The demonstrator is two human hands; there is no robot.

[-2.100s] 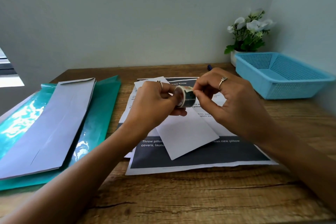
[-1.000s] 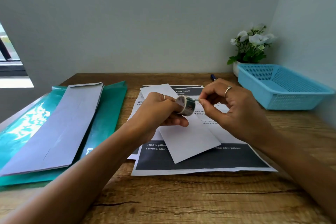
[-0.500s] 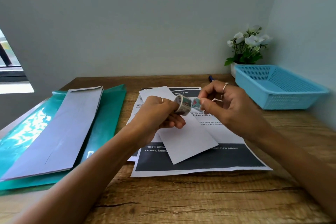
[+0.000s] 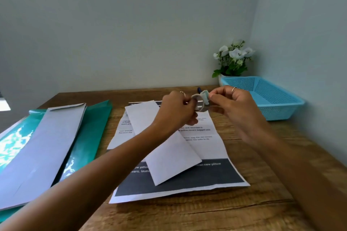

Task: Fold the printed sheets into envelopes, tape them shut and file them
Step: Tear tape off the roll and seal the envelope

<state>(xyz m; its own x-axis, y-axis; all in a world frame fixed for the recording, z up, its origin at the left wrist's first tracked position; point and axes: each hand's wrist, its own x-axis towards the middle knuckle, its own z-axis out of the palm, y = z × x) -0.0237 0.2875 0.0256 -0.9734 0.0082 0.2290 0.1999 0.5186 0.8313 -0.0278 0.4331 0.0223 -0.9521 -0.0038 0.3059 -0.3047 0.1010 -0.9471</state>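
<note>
Pinching a short free end of tape (image 4: pixel 204 95), the right hand (image 4: pixel 238 110) has its thumb and forefinger fingers (image 4: pixel 213 96) closed on the strip, just right of the roll. Left hand (image 4: pixel 176 112) grips the tape roll (image 4: pixel 199 105), fingers curled round its near side; the roll's open ring faces the camera. Both hands are raised above the papers, close together but joined only by the tape.

Since half a second ago: the hands have risen and shifted toward the far edge of the worktop (image 4: pixel 187 215); the pulled strip now stands up and folds over at the top rather than running flat between roll and fingers. Two seconds back the right fingertips were only picking at the roll's edge, no strip free.

Below the hands, the folded white sheet (image 4: pixel 169 155) lies slanted on the printed sheet (image 4: pixel 206 178), unchanged in place, nothing taped on it that I can see. Printed sheet flat on the worktop, dark band nearest the camera.

Left: a long grey envelope (image 4: pixel 47 146) rests on a green plastic folder (image 4: pixel 90 133). Far right: a blue basket (image 4: pixel 277 107) against the wall, a potted white flower (image 4: pixel 232 60) just behind it, a dark pen tip (image 4: pixel 199 89) showing behind the roll.
</note>
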